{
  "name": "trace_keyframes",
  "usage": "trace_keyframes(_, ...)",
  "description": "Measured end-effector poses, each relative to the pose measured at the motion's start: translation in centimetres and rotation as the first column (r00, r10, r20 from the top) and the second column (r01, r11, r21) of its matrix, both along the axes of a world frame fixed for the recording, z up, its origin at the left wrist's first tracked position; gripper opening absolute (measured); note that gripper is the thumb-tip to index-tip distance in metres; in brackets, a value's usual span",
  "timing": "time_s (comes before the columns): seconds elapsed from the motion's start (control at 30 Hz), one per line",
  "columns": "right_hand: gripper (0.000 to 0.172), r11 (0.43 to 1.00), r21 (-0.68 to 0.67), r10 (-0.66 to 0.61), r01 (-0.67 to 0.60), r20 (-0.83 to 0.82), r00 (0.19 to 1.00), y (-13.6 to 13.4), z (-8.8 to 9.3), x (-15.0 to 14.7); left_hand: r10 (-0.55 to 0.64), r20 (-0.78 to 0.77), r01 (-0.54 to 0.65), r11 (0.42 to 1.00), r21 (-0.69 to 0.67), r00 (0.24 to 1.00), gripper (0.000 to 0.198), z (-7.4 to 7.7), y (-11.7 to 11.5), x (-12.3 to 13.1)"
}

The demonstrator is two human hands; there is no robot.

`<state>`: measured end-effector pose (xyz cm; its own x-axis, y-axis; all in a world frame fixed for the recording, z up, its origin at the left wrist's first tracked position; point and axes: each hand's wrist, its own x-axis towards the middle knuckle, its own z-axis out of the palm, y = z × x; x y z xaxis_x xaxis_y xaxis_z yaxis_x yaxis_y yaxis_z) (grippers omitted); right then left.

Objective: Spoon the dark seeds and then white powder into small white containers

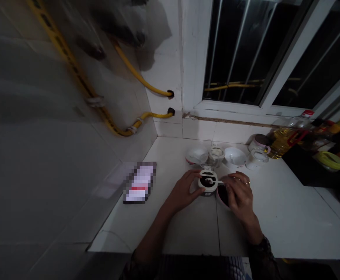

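My left hand (184, 190) is closed round the side of a small seasoning jar (208, 192) with a white rim. The jar's clear lid stands flipped up at the back, and something dark is inside. Pinched in my right hand (241, 194) is a small white spoon (216, 182), its head over the jar's opening. Below that hand, close beside the jar, sits a bowl (220, 200) with dark contents, partly hidden by my fingers.
Behind the jar stand white bowls (235, 157), another clear jar (216, 154) and glass jars (257, 159). An oil bottle (283, 140) is at right near containers, including a yellow-green-lidded tub (330, 160). A blurred-out phone (140, 184) leans by the left wall.
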<state>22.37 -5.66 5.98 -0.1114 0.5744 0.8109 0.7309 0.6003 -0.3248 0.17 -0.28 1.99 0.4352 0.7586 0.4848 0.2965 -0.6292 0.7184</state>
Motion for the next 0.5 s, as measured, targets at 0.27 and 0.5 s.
trace_keyframes(0.27,0.016,0.977,0.01,-0.209,0.213,-0.145,0.967,-0.2,-0.3,3.1,0.01,-0.005,-0.01,1.0,-0.014,1.0,0.028,-0.1,-0.1,-0.1)
trace_keyframes(0.5,0.019,0.937,-0.163,-0.307,0.31,0.042,0.951,0.4,-1.7,6.4,0.027,-0.011,-0.027,1.0,-0.014,1.0,0.028,-0.3,0.0,-0.1)
